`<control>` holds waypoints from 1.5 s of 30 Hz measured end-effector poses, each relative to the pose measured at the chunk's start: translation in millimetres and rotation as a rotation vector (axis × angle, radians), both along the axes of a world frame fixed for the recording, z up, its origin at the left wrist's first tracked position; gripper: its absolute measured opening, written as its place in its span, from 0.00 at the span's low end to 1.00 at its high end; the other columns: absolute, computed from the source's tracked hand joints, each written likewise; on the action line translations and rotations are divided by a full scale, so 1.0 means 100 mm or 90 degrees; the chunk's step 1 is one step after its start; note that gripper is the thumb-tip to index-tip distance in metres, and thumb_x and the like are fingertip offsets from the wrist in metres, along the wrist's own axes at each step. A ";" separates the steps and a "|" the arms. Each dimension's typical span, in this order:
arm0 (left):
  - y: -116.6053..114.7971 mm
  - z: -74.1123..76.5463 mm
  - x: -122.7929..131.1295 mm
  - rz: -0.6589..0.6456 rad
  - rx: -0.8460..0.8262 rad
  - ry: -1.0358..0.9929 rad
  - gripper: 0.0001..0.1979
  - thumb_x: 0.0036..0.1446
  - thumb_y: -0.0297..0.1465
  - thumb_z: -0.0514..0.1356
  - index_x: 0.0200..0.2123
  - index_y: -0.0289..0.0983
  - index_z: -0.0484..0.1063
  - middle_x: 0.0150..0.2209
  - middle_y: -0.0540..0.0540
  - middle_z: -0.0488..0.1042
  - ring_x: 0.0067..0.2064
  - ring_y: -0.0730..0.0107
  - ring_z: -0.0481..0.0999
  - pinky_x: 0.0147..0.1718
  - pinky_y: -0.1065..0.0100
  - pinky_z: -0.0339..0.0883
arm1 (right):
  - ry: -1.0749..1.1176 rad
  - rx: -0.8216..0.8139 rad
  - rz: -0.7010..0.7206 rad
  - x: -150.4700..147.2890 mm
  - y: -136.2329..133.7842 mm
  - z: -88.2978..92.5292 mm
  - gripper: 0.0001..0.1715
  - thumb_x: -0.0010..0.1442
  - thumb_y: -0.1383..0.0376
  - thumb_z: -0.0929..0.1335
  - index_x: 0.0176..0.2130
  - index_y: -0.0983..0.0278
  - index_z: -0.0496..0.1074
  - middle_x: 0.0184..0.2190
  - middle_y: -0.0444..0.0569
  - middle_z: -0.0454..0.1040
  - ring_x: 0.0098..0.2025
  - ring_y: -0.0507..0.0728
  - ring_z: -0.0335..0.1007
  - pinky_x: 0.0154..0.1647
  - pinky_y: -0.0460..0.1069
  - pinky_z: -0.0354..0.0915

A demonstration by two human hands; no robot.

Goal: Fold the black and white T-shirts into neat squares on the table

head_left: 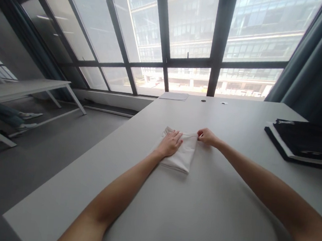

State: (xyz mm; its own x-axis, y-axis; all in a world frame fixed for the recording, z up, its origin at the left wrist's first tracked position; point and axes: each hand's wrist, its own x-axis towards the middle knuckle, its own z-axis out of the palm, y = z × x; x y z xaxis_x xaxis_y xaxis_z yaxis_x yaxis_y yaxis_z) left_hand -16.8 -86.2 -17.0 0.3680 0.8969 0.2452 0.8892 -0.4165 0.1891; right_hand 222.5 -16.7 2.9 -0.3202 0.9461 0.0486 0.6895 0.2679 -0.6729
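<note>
A white piece of cloth (182, 155), folded into a flat rectangle of several layers, lies on the white table (198, 205). My left hand (171, 142) rests flat on its upper left part, fingers stretched out and pointing away from me. At the far right corner, my right hand (206, 136) pinches the edge of the cloth between thumb and fingers. Part of the cloth's left side is hidden under my left hand and wrist. Whether it is a garment or a plain cloth I cannot tell.
To the right lies a stack of folded dark and white fabric (305, 141). A white sheet (174, 96) and two round cable holes are at the table's far edge. Another table (23, 87) stands left, with a person's legs (9, 114) beneath. Windows run behind.
</note>
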 end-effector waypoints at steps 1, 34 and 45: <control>0.00 -0.01 -0.02 -0.003 0.001 0.001 0.26 0.72 0.39 0.47 0.67 0.34 0.61 0.69 0.35 0.58 0.71 0.51 0.53 0.68 0.49 0.49 | 0.020 -0.003 0.005 0.00 0.03 0.02 0.05 0.51 0.71 0.72 0.32 0.68 0.80 0.24 0.45 0.76 0.29 0.52 0.70 0.30 0.43 0.63; 0.18 0.05 -0.52 0.062 -0.110 -0.011 0.28 0.72 0.43 0.42 0.71 0.41 0.54 0.73 0.39 0.48 0.74 0.47 0.42 0.65 0.37 0.46 | -0.022 0.152 0.335 -0.59 -1.65 -0.13 0.35 0.67 0.52 0.65 0.68 0.60 0.62 0.72 0.56 0.52 0.75 0.66 0.38 0.72 0.65 0.28; 0.05 0.42 -0.90 0.235 -0.180 -0.218 0.37 0.54 0.46 0.62 0.60 0.27 0.69 0.53 0.31 0.76 0.54 0.48 0.76 0.53 0.59 0.68 | 0.374 -0.208 -0.131 -0.32 -1.48 0.25 0.21 0.64 0.61 0.66 0.55 0.63 0.69 0.60 0.58 0.68 0.58 0.61 0.67 0.59 0.55 0.65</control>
State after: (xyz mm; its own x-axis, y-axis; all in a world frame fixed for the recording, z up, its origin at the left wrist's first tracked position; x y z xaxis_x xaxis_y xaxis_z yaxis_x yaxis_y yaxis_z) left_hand -107.2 -81.0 24.9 -0.0406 0.9988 0.0275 0.8348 0.0188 0.5502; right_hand 190.7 -164.6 27.8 -0.1405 0.9803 -0.1385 0.2015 -0.1086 -0.9734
